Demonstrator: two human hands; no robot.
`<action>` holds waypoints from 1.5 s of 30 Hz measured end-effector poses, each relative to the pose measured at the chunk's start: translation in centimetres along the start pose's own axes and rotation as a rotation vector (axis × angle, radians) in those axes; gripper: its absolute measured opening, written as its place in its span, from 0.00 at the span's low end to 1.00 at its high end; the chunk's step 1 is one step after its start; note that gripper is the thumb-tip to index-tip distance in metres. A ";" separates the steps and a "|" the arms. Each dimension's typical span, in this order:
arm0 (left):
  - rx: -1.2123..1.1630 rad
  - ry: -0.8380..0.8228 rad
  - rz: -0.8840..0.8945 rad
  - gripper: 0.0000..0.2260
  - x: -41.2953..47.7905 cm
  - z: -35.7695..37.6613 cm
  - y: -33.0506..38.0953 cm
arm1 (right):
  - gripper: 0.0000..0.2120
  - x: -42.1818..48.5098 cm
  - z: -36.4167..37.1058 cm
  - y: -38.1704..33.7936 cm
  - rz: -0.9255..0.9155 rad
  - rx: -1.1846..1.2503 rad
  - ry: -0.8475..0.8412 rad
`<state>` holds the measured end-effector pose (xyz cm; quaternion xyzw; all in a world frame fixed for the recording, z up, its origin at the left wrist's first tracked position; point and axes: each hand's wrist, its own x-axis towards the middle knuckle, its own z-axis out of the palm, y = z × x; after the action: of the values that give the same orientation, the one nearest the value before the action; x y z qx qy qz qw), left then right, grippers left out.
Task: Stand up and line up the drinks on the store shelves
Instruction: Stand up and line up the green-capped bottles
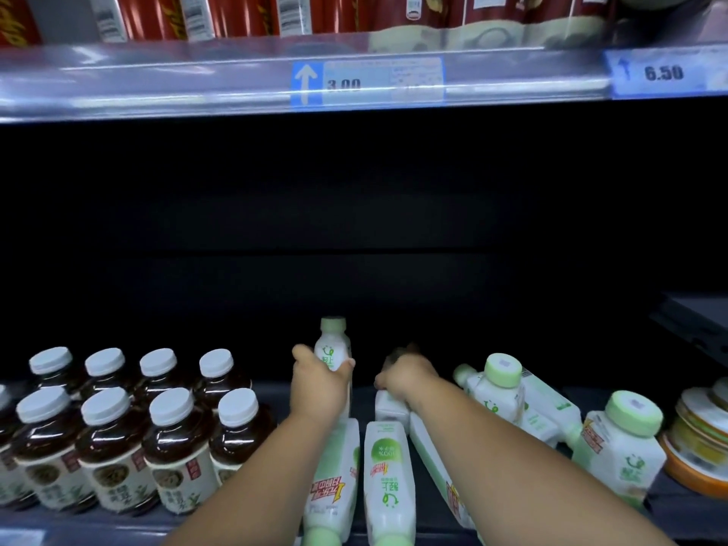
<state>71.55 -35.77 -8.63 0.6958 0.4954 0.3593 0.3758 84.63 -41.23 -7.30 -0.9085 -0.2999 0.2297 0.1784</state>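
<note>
My left hand [320,382] grips an upright white bottle with a pale green cap [333,342] deep on the lower shelf. My right hand [407,374] rests on a white bottle lying on its side [390,405], fingers curled over it. Two more white bottles lie flat between my forearms, caps toward me: one [335,482] under the left arm and one [388,482] beside it. A third lying bottle [437,466] runs under my right forearm. To the right, two white bottles stand upright [498,392] [622,447], with another lying behind them [551,403].
Several dark tea bottles with white caps [114,431] stand in neat rows on the left. Orange-rimmed cups [705,435] are stacked at the far right. The upper shelf edge [197,80] carries price tags, with red packs above. The back of the lower shelf is dark.
</note>
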 end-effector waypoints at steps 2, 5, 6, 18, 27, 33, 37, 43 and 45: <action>-0.022 -0.008 0.011 0.22 0.0 -0.1 -0.4 | 0.24 0.0 -0.1 0.2 -0.006 0.059 -0.010; -0.008 -0.013 0.019 0.26 0.0 -0.1 -0.6 | 0.37 0.3 0.6 0.8 -0.004 0.323 0.011; 0.008 -0.017 0.015 0.28 0.1 -0.1 -0.6 | 0.44 0.2 0.8 0.9 -0.031 0.392 0.035; -0.019 -0.054 -0.015 0.25 -0.5 -0.4 -0.4 | 0.69 -1.9 1.1 3.9 -0.398 0.668 0.032; -0.186 -0.234 -0.012 0.26 -2.1 -1.3 -0.8 | 0.39 -4.2 0.8 3.8 -0.428 0.463 0.104; -0.325 -0.312 0.016 0.21 -2.3 -2.4 0.2 | 0.29 -4.7 -1.7 3.3 -0.515 0.552 0.053; -0.064 -0.265 0.173 0.27 -0.4 -4.5 3.7 | 0.27 -4.5 -3.8 2.2 -0.514 0.523 0.065; 0.478 -0.576 0.396 0.15 2.9 -7.6 7.6 | 0.25 -4.7 -6.8 0.6 -0.529 0.134 0.052; 0.552 -0.568 0.404 0.14 3.5 -8.0 7.8 | 0.26 -5.1 -7.6 0.2 -0.522 0.069 -0.017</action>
<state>68.73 -32.89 2.34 0.9242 0.3038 0.0743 0.2192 85.05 -46.00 0.53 -0.7918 -0.5176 0.1935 0.2603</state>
